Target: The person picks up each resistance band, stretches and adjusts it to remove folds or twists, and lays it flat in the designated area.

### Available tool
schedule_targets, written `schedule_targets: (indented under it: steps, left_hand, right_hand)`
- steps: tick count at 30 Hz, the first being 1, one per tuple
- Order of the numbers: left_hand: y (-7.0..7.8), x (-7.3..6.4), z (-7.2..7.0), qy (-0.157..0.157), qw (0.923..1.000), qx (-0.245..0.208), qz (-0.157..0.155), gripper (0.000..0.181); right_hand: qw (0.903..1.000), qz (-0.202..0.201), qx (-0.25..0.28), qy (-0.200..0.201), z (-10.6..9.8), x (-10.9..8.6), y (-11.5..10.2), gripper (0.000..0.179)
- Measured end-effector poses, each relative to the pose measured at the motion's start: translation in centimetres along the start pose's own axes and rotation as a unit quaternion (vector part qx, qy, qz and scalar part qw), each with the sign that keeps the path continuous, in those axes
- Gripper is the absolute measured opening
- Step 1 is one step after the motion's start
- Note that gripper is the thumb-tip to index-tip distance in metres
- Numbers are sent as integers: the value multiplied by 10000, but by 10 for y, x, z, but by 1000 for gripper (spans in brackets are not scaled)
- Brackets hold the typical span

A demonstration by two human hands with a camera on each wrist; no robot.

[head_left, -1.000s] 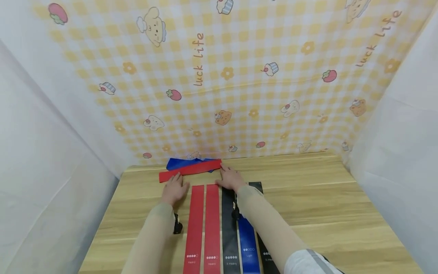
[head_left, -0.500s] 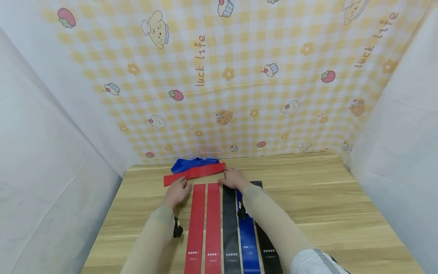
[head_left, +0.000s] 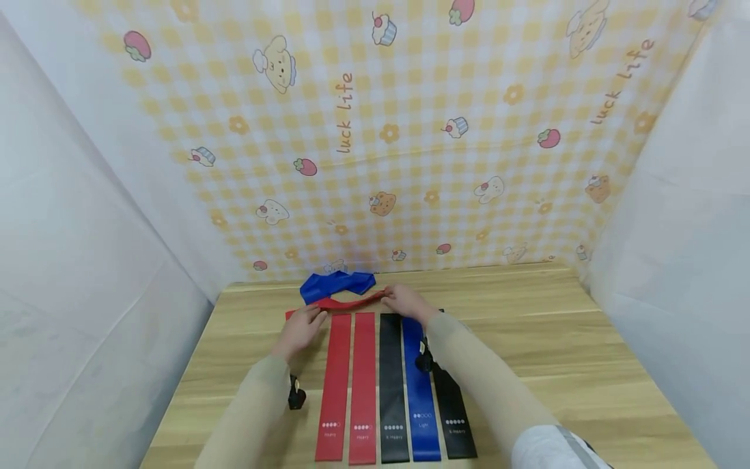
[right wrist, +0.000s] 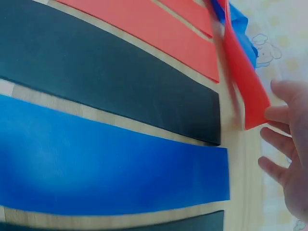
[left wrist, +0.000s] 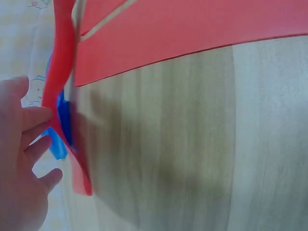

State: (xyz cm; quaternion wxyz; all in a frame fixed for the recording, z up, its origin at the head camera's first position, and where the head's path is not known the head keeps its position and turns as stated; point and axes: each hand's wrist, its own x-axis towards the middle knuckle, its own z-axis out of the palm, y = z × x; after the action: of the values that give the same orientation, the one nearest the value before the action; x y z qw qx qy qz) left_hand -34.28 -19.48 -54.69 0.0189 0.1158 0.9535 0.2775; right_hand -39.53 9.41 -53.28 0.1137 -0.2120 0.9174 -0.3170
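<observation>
Red band (head_left: 349, 305) in right hand (head_left: 408, 303)

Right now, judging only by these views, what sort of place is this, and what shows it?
Probably a screened-off tabletop workspace: a wood-grain table with a yellow checked cloth hanging behind it, plain white sheeting on both sides, and five printed flat bands laid out in a row.

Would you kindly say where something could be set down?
The widest bare tabletop lies between the right forearm and the right white curtain; less lies between the left forearm and left white curtain. The middle is crowded: five resistance bands, with another red band and a crumpled blue band behind.
</observation>
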Motion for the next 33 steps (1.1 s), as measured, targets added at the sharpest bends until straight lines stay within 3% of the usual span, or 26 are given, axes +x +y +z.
schedule_targets:
  steps: [4, 7, 13, 22, 26, 30, 33]
  left_hand:
    - [5, -3, -12, 439, 9980, 22, 450, 43]
    - [10, -4, -22, 558, 9969, -93, 551, 44]
    - [17, -5, -37, 335, 9984, -301, 339, 41]
    - [26, -14, -47, 160, 9967, -760, 242, 24]
    - [32, -22, -48, 62, 9928, -1194, -83, 22]
    - [33, -29, -49, -102, 9860, -1599, -451, 21]
    - [32, -35, -50, -323, 9816, -1804, -532, 20]
  right_hand:
    - [9994, -32, 232, 265, -8, 2, -4, 36]
    - [9982, 19, 238, 546, -14, 1, -9, 35]
    - [9925, 44, 531, 1101, -22, -8, -20, 24]
    - [9771, -72, 984, 1885, -23, -29, -26, 8]
    - [9706, -178, 1343, 1988, -24, -43, -28, 9]
    - [9649, -161, 1800, 1905, -25, -57, -27, 24]
    - [9617, -100, 2033, 1836, -28, -68, -25, 30]
